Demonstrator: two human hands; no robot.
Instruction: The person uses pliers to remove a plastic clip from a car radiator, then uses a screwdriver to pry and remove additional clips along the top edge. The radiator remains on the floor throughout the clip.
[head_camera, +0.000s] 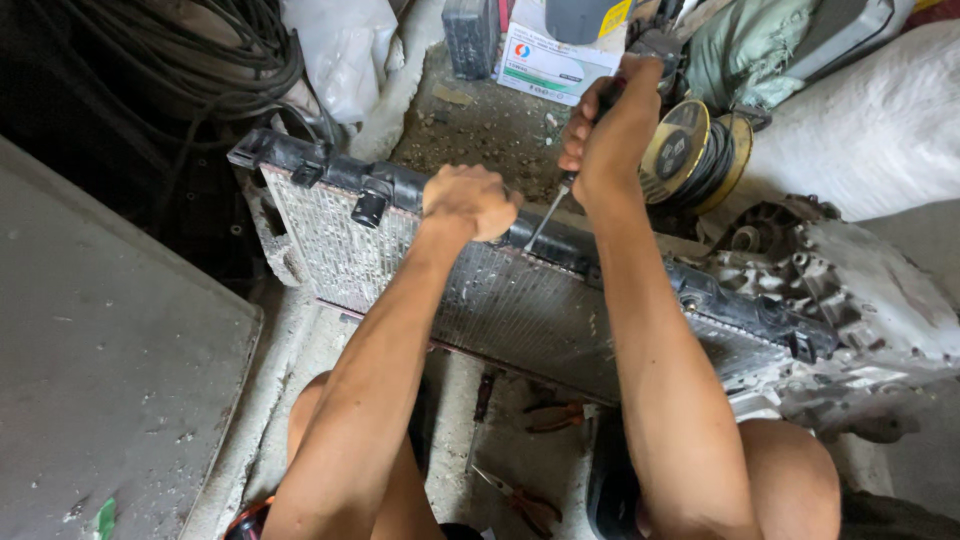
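Observation:
A car radiator (340, 240) with a metal fin core and a black plastic top tank (395, 185) stands on edge across the middle of the view. My left hand (468, 200) is closed in a fist on the top tank, gripping it. My right hand (610, 125) holds a screwdriver (548, 212) by its handle. The shaft slants down and its tip meets the black tank just right of my left hand. Both forearms reach up from the bottom of the view.
A grey flat panel (110, 370) lies at left. Black cables (190, 60) coil at top left. A wire spool (690, 150), a white box (550, 60) and a dirty metal engine part (840, 300) sit at right. Pliers (525, 500) lie on the floor below.

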